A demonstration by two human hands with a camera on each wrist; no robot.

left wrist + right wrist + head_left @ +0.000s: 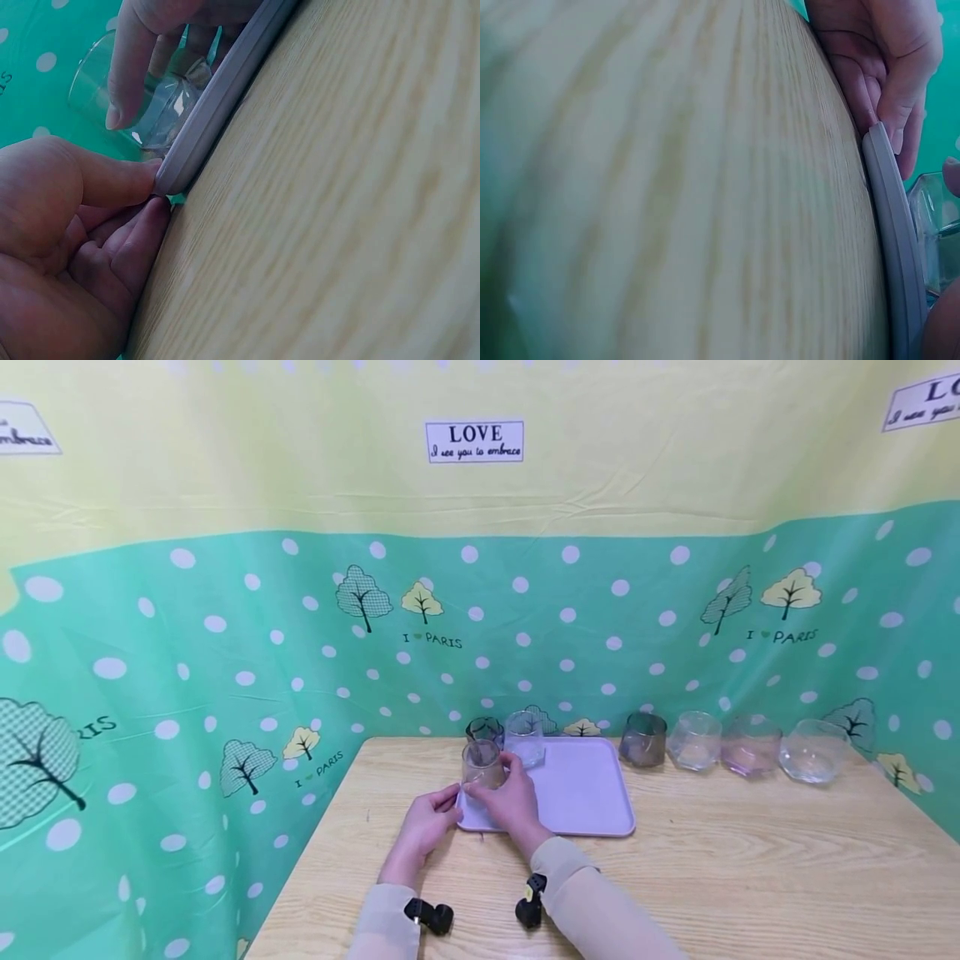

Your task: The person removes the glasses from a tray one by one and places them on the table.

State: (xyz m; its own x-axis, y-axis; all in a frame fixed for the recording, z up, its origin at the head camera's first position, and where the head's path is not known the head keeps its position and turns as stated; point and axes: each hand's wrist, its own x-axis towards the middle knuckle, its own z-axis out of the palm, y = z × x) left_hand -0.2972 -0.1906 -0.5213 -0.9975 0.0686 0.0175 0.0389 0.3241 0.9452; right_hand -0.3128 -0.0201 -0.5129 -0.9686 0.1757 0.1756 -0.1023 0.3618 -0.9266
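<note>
My left hand (427, 825) pinches the near left corner of the lilac tray (588, 789), thumb on top of the rim and fingers below it, as the left wrist view shows. My right hand (516, 799) holds a clear drinking glass (478, 758) over the tray's left side, thumb and fingers round its sides. In the left wrist view, this glass (166, 112) stands upright, its base close to the tray. Behind it are a dark-tinted glass (483, 729) at the tray's far left corner and another clear glass (525, 743) on the tray.
To the right of the tray, a row of glasses lines the back of the wooden table (735, 860): a dark glass (642, 741), a clear glass (694, 742), a pinkish glass (750, 747) and a wide clear glass (813, 753). A printed curtain (420, 685) hangs behind.
</note>
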